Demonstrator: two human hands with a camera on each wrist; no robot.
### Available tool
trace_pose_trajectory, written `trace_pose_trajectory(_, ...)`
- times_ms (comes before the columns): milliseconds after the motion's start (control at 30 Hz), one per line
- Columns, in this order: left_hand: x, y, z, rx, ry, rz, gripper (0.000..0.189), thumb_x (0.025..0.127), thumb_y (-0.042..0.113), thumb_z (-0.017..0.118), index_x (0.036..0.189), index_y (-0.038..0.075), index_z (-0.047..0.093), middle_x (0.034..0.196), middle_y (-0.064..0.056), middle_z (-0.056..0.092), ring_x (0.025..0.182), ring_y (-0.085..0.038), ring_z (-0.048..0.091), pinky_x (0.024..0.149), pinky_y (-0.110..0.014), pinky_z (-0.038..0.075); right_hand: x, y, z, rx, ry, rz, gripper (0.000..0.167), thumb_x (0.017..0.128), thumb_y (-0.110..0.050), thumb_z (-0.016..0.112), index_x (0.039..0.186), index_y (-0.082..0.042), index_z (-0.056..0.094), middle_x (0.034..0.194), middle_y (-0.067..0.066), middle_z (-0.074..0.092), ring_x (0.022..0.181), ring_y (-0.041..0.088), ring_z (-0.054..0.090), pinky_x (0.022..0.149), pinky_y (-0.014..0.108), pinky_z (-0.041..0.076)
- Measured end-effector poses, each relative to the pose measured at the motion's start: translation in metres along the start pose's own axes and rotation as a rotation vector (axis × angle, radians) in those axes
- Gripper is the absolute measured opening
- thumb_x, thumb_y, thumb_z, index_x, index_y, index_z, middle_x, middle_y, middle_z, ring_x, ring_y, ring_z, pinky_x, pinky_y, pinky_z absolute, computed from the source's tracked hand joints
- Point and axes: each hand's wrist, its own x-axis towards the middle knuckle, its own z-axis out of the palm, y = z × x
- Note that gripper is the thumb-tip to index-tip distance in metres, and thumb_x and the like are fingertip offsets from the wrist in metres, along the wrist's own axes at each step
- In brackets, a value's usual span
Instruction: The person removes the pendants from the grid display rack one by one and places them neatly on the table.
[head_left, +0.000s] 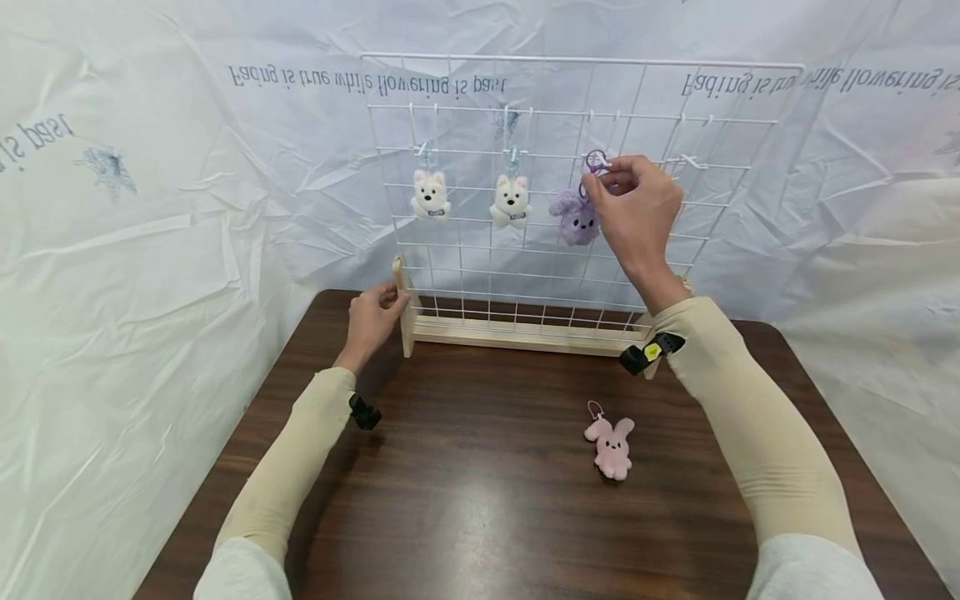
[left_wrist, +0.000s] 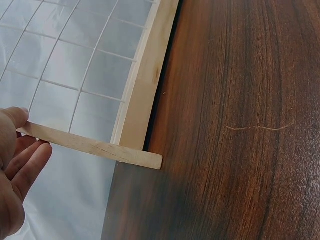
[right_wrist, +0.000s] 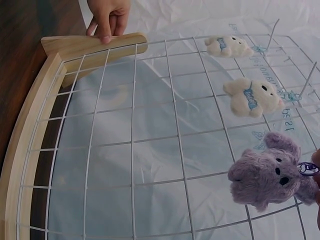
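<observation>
A purple plush bunny keychain hangs from the fingers of my right hand, which pinches its purple ring beside a white hook on the wire grid rack. In the right wrist view the plush bunny dangles in front of the wires. My left hand grips the wooden side foot of the rack; thumb and fingers lie on either side of the wood. Two white plush dog keychains hang from hooks on the grid's left and middle.
A pink plush bunny keychain lies on the dark wooden table, in front of the rack's right side. Another white hook sticks out of the grid at the right. White printed sheeting surrounds the table.
</observation>
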Motion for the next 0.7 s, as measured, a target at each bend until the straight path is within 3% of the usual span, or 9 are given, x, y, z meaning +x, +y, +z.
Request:
trace_pose_trajectory(200, 0.0002, -0.0006, 0.0003, 0.001, 0.005, 0.014, 0.038, 0.099, 0.024, 0.071, 0.128, -0.001, 0.068, 0.112, -0.021, 0.075, 0.096, -0.034, 0.075, 0.08, -0.05, 0.062, 0.0006, -0.002, -0.0019, 0.033, 0.002, 0.011, 0.029, 0.092, -0.027, 0.077, 0.105, -0.001, 0.076, 0.094, 0.011, 0.078, 0.081, 0.008, 0.069, 0.07, 0.013, 0.049)
trace_pose_trajectory(367, 0.0005, 0.0001, 0.0003, 0.002, 0.006, 0.013, 0.037, 0.099, 0.023, 0.07, 0.127, -0.001, 0.069, 0.112, -0.021, 0.075, 0.096, -0.034, 0.075, 0.08, -0.05, 0.061, 0.0017, -0.0053, -0.0045, 0.081, -0.008, 0.072, 0.025, 0.092, -0.026, 0.077, 0.103, -0.003, 0.077, 0.094, 0.01, 0.078, 0.078, 0.002, 0.066, 0.07, 0.015, 0.049)
trace_pose_trajectory(700, 0.0, 0.0008, 0.0009, -0.002, 0.011, 0.005, 0.038, 0.1, 0.025, 0.07, 0.127, -0.001, 0.069, 0.112, -0.021, 0.075, 0.096, -0.033, 0.075, 0.079, -0.05, 0.062, -0.0005, -0.0056, -0.0081, 0.133, -0.013, 0.105, 0.022, 0.092, -0.027, 0.077, 0.1, -0.006, 0.078, 0.089, 0.005, 0.077, 0.079, 0.005, 0.067, 0.07, 0.017, 0.048)
